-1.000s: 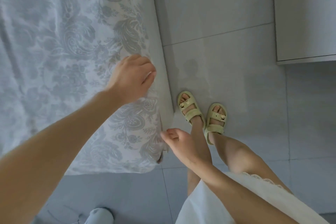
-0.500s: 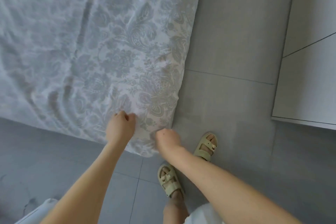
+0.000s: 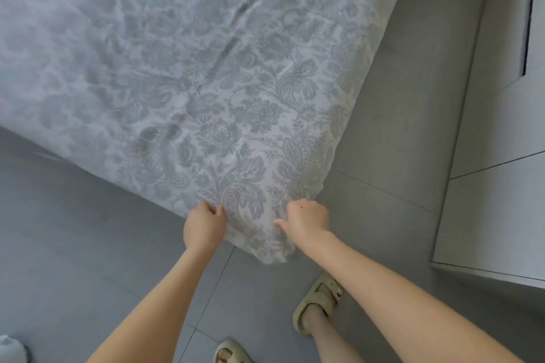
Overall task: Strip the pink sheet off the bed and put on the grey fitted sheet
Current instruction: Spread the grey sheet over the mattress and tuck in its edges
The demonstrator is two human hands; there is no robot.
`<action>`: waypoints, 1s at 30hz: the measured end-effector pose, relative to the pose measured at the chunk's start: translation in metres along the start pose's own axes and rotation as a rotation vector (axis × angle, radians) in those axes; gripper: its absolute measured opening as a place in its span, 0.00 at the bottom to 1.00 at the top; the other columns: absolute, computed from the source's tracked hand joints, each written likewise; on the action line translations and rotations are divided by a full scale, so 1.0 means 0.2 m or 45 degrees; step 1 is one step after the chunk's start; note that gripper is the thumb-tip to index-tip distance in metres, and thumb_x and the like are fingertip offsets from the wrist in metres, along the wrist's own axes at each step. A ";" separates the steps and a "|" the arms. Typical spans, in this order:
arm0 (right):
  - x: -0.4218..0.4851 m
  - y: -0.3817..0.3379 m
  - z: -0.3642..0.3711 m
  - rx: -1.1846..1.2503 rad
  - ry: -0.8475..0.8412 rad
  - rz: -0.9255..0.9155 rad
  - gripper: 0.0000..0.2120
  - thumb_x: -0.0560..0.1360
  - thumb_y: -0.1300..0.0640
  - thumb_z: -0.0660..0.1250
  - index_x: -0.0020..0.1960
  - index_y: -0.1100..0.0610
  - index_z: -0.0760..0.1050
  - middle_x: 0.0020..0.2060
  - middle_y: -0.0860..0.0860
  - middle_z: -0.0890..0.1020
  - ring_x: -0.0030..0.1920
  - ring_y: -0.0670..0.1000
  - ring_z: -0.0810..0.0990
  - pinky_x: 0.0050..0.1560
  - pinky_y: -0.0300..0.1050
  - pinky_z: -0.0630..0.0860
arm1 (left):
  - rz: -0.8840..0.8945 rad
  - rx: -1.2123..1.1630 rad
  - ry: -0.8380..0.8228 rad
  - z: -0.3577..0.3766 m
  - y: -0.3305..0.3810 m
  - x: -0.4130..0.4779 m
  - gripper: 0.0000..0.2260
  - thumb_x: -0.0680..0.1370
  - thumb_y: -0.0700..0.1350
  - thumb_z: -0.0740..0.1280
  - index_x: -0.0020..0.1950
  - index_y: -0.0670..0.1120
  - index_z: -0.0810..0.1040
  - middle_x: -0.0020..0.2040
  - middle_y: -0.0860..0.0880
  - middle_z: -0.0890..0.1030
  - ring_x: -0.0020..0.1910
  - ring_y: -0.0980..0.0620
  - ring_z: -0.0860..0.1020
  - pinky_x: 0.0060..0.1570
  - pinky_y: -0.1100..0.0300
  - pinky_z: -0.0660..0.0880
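Observation:
The grey fitted sheet (image 3: 206,82), patterned with grey flowers and scrolls, covers the bed from the upper left down to the near corner, with some creases across it. My left hand (image 3: 204,224) pinches the sheet's edge at the near side of that corner. My right hand (image 3: 306,219) grips the sheet on the corner's right side, fingers curled into the cloth. The sheet's corner hangs down between my two hands. No pink sheet is in view.
Grey floor tiles (image 3: 73,230) surround the bed corner. A pale cabinet (image 3: 501,156) stands at the right, with a strip of floor between it and the bed. My sandalled feet (image 3: 317,306) stand just below the corner. A white object (image 3: 10,349) sits at the bottom left.
The view has swung, so the corner now sits in the middle. Both hands have moved from the bed's side edge to the corner and hold the sheet on either side of it.

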State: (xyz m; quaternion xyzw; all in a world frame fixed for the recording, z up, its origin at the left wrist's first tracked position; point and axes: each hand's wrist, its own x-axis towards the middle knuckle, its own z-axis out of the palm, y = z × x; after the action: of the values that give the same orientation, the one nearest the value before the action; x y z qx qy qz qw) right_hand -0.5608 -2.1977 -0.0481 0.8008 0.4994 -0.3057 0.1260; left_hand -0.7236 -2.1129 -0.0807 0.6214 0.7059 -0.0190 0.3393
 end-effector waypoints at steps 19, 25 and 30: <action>-0.10 -0.08 -0.24 0.474 0.220 0.190 0.16 0.76 0.53 0.60 0.36 0.62 0.73 0.33 0.59 0.75 0.34 0.53 0.71 0.34 0.44 0.64 | 0.640 0.496 -0.421 -0.46 0.00 0.02 0.19 0.82 0.45 0.54 0.73 0.49 0.65 0.71 0.47 0.67 0.65 0.47 0.72 0.61 0.56 0.71; 0.10 0.30 -0.56 0.868 0.196 0.415 0.15 0.77 0.50 0.64 0.40 0.61 0.77 0.37 0.59 0.83 0.37 0.57 0.83 0.39 0.51 0.80 | 0.673 0.398 -0.201 -0.47 0.49 -0.02 0.11 0.82 0.44 0.55 0.56 0.44 0.75 0.53 0.45 0.77 0.45 0.47 0.76 0.43 0.57 0.73; 0.36 0.64 -0.63 1.218 0.036 0.550 0.17 0.79 0.53 0.63 0.58 0.66 0.73 0.37 0.57 0.77 0.35 0.54 0.77 0.35 0.47 0.76 | 0.126 -0.138 -0.285 -0.10 0.77 0.00 0.12 0.79 0.42 0.58 0.36 0.42 0.68 0.30 0.47 0.72 0.29 0.49 0.70 0.31 0.59 0.69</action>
State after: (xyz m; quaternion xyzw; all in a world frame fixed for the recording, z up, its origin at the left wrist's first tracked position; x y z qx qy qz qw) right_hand -0.3811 -2.1418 -0.0077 0.8576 0.1290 -0.4557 -0.2005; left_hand -0.5956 -2.0689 -0.0033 0.6304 0.6320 -0.0332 0.4495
